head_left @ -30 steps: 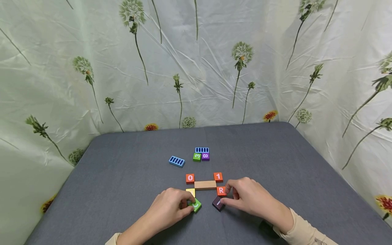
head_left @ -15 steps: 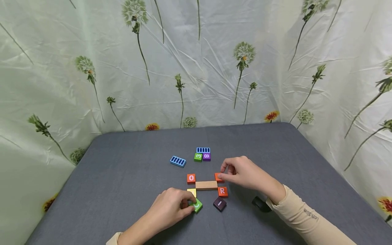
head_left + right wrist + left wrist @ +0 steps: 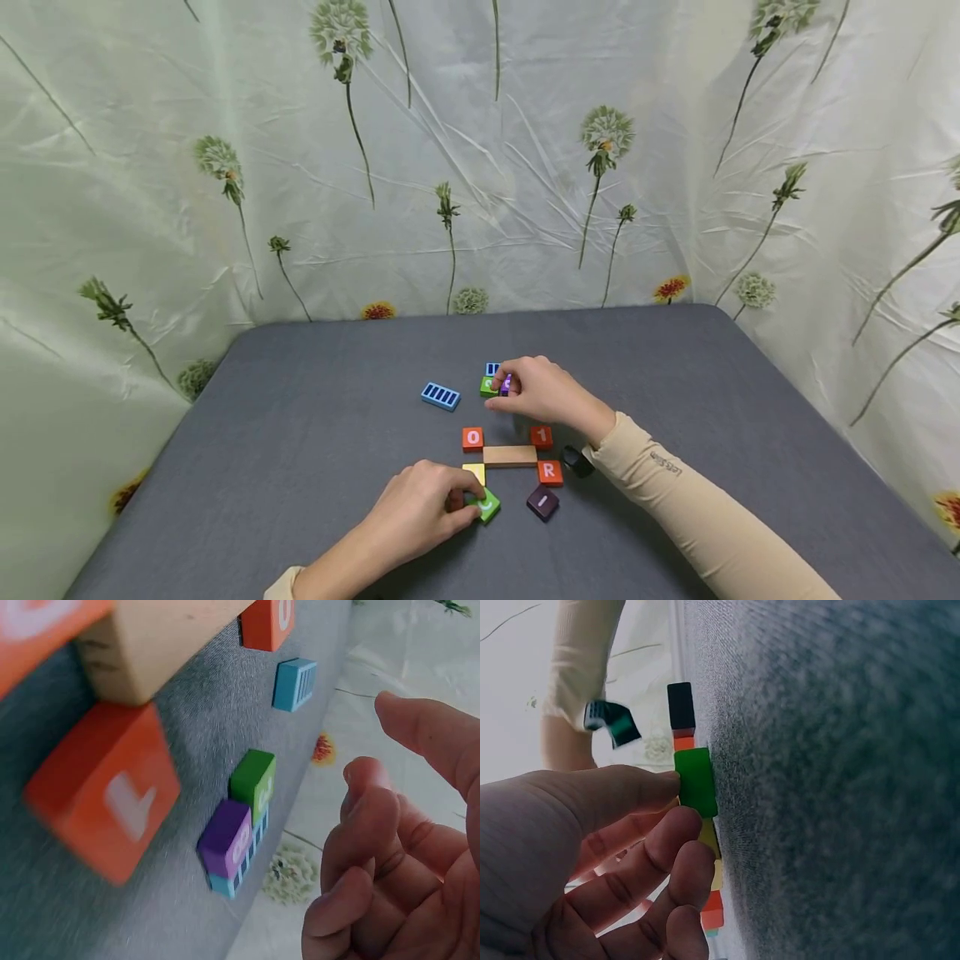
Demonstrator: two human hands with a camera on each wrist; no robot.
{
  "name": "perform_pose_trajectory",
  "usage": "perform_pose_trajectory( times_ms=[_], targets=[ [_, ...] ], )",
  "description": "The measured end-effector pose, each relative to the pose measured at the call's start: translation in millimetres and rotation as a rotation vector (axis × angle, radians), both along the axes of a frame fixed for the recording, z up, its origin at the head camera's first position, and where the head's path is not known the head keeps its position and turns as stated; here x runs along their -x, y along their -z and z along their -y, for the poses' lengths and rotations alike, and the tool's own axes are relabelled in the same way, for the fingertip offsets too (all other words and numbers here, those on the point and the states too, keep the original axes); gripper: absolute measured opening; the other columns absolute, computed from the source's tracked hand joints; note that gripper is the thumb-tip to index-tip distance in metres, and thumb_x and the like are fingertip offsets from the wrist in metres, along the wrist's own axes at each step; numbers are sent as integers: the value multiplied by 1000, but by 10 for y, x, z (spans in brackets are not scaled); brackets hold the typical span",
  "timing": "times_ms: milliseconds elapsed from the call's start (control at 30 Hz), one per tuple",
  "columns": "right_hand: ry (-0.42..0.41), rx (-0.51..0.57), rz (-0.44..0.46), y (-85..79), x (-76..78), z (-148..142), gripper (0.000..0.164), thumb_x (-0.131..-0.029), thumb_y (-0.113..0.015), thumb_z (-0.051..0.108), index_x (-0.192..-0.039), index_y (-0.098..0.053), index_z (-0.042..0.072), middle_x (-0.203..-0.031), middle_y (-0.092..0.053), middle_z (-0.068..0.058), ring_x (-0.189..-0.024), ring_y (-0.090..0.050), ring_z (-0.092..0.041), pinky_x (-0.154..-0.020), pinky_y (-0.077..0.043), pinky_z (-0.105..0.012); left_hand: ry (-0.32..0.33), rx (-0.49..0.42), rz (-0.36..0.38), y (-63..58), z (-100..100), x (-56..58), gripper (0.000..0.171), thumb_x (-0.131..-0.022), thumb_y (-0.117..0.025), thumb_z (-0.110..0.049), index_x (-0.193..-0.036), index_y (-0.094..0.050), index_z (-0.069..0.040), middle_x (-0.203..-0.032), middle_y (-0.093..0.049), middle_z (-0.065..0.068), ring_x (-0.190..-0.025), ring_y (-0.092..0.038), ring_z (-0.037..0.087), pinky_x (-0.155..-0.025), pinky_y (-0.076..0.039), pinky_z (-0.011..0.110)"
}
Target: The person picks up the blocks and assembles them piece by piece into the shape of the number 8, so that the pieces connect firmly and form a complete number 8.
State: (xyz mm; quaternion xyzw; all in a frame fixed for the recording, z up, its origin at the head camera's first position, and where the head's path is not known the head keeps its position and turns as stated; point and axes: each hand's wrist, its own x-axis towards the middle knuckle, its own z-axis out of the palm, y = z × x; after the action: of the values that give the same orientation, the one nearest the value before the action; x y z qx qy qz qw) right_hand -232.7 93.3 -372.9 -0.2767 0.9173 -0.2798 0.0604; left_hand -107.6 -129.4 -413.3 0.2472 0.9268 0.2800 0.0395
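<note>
My left hand pinches a green letter block between thumb and fingers, low at the tabletop; its letter is partly covered. Beside it lies a yellow block, half hidden by the fingers. My right hand hovers over the back group, holding nothing, with thumb and fingertips apart. Under it in the head view are a green 3 block and a purple 8 block, set against a blue slotted block. A natural wooden bar lies between both groups, with red 0 and 1 blocks at its far corners.
A red R block touches the bar's near right end. Nearer me is a dark block with a white dash. Another blue slotted block lies at the back left. A flowered cloth hangs behind the grey table.
My right hand has left the dark block, passed over the red 1 block and moved away from me to the purple and green number blocks. The left hand keeps its pinch in place.
</note>
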Motion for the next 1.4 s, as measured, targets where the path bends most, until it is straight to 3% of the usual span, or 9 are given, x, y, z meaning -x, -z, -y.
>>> perform_pose_trajectory(
  times_ms=[500, 900, 1167, 1400],
  targets=[
    [79, -67, 40, 236, 236, 386, 32, -93, -86, 37, -114, -79, 15, -76, -67, 3, -63, -58, -9, -57, -43, -24, 23, -24, -39, 35, -35, 16, 13, -88, -86, -16, -95, -83, -26, -63, -55, -21, -58, -45, -7, -52, -37, 21],
    [119, -124, 38, 247, 263, 516, 38, -92, -86, 42, -119, -78, 16, -73, -68, 3, -61, -60, -9, -57, -44, -26, 15, -26, -51, 31, -2, 8, 13, -87, -86, -15, -95, -83, -25, -64, -56, -21, -59, -45, -7, -52, -38, 22],
    [132, -175, 26, 227, 281, 601, 37, -90, -87, 45, -114, -79, 18, -89, -71, 1, -68, -62, -11, -63, -48, -31, 6, -11, -1, 26, 24, 21, 11, -89, -86, -16, -96, -83, -24, -64, -55, -20, -58, -45, -5, -52, -37, 21],
    [141, -200, 26, 204, 305, 630, 32, -90, -88, 44, -108, -79, 19, -95, -73, -1, -69, -63, -11, -64, -49, -31, 11, -20, -33, 37, 24, 20, 11, -88, -85, -17, -95, -82, -25, -64, -54, -22, -59, -45, -7, -52, -38, 21]
  ],
)
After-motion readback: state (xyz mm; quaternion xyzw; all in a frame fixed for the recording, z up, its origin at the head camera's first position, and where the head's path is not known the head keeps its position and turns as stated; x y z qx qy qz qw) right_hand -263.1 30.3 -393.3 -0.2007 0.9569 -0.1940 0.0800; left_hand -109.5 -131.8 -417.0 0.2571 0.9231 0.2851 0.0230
